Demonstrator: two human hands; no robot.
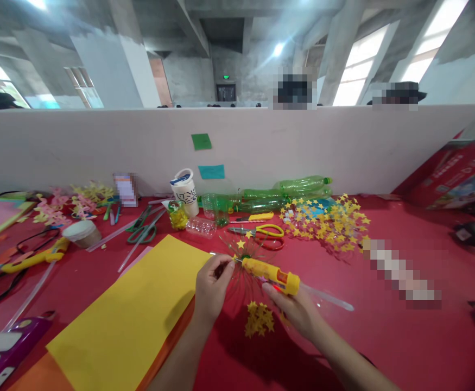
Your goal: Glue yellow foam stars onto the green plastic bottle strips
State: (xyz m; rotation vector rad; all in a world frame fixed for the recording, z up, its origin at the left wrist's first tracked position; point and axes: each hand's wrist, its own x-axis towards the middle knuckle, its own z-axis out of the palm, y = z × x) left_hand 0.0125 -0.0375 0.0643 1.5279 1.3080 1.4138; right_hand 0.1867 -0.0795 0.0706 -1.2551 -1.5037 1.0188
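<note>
Centrally, near the front edge of the red desk (408,347), two bare hands work over a spray of thin strands (246,256) that fans outward beneath a yellow glue gun (267,273). The right hand (292,306) is wrapped around the handle of the glue gun, whose nozzle points left; a translucent glue stick (330,298) projects from its rear toward the desk's right edge. The left hand (214,279) has its thumb and fingers pinched together just beside the nozzle tip; what lies between them is too small to tell. Two yellow stars (241,245) show at the far side of the spray. Between the spray and the front edge lies a small pile of yellow stars (259,319).

To the left of the hands, a yellow sheet (135,312) slants toward the front edge, with orange paper (42,374) partly under it. Along the far edge, beneath a pale partition (139,144), stand a white cup (185,191) and, lying to its right, several green bottles (264,204). Scissors with yellow and red handles (270,230) lie nearer the hands. A larger bunch of yellow stars (329,225) occupies the far right portion, and a red box (461,174) rests at the far right corner.
</note>
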